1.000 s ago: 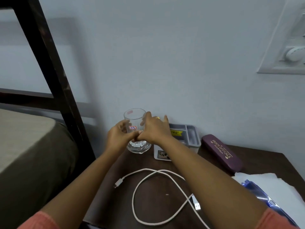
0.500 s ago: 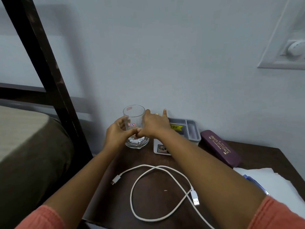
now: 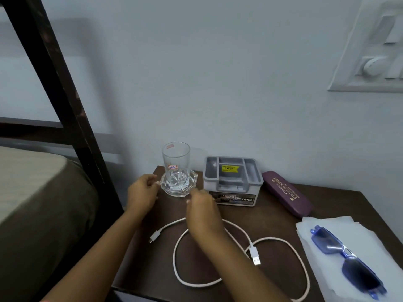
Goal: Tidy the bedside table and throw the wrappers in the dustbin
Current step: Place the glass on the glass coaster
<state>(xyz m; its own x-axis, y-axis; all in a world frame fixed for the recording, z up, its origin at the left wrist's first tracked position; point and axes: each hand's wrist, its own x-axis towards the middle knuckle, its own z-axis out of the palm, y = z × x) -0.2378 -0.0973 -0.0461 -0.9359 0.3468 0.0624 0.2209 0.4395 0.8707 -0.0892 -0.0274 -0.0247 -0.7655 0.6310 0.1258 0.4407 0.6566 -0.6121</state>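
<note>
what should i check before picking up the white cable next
1. Glass upright in its clear dish: ok.
2. Left hand free of objects: ok.
3. Right hand free of objects: ok, it hovers over the cable.
4. White cable lying loose, both plugs visible: ok.
5. Cable clear of the grey box and purple case: ok.
6. Cable clear of the blue glasses on the white sheet: cannot tell, its right loop runs close to the sheet's edge.

Bare table (image 3: 270,216) between looped cable (image 3: 239,277), glass (image 3: 176,165) and box (image 3: 233,180).
</note>
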